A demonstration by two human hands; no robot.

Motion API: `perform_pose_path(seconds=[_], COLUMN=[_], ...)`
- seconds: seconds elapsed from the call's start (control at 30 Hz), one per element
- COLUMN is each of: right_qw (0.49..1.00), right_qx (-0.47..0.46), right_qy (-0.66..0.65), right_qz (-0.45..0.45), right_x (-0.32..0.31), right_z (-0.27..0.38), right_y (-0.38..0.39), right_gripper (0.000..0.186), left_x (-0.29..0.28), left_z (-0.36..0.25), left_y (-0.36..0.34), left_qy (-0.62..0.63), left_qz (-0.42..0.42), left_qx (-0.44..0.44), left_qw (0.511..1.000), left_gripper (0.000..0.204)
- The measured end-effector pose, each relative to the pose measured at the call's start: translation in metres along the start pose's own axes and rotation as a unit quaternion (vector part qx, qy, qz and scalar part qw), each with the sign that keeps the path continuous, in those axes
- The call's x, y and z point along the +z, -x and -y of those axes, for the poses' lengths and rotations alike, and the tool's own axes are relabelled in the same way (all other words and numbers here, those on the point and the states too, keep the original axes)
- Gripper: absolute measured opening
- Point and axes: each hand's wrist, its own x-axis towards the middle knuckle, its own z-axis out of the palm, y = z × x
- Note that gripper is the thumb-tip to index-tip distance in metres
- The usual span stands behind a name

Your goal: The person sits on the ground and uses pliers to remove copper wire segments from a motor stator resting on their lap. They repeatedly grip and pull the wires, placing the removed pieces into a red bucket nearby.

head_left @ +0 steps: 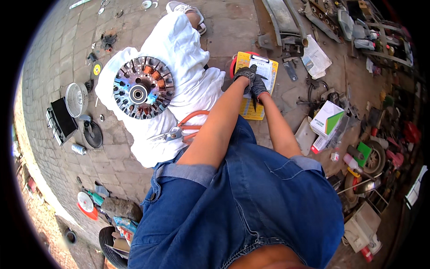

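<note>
My left hand (244,76), in a dark grey glove, is crossed against my right hand (258,86), gloved alike. Both are over a yellow clipboard (251,109) with a printed sheet (267,71) on it. A thin dark pointed piece shows below my right hand; I cannot make out what it is. The left fingers are mostly hidden, while the right ones are bent together. White cloth (192,85) covers my lap and leg. On it rest a round motor stator (143,87), with copper windings on some teeth and a bearing in its centre, and orange-handled pliers (172,134).
Left on the paving are a white fan guard (77,99), a black fan (92,134), a black case (62,121) and a thread spool (79,149). A red ring (233,66) shows behind the clipboard. To the right, a white-green box (327,119) stands among mixed parts; metal frames (286,20) lie beyond.
</note>
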Motion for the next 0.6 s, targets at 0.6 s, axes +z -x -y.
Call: perform_pose_path(seconds=[0.6], right_qw=[0.768], right_qx=[0.307], right_qy=[-0.545], right_qz=[-0.134], right_x=[-0.012], right_z=[-0.045], right_y=[0.075], right_gripper=[0.022], left_x=[-0.002], left_z=[0.023], left_y=[-0.022], left_qy=[0.094], left_qz=[-0.004], left_qx=[-0.039], left_qw=[0.995], left_gripper=[0.071])
